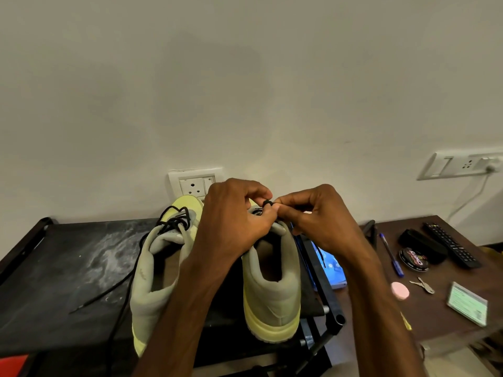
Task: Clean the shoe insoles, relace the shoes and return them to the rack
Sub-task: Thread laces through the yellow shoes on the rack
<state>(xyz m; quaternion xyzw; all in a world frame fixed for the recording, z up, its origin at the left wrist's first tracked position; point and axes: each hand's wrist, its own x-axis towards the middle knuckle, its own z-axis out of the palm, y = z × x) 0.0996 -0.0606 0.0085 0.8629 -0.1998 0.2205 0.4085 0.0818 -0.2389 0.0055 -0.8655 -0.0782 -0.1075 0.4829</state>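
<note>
Nearest, just below the grip: pale yellow-green shoe (272, 289), heel toward the camera, standing on the dark rack top (68, 268). Left of the grip: second shoe (158, 268), its loose lace (89, 302) trailing across the rack. At the grip: left hand (234, 216) and right hand (315, 216), fingertips meeting, both pinching a black lace (267, 203) above the tongue. Rightward, well apart: polish tin (413, 259) on a brown table (449, 278). Beyond: wall socket (194, 183).

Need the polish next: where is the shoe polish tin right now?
In the head view, the polish tin lies on the brown table at the right, between the blue pen and the black brush.
</note>
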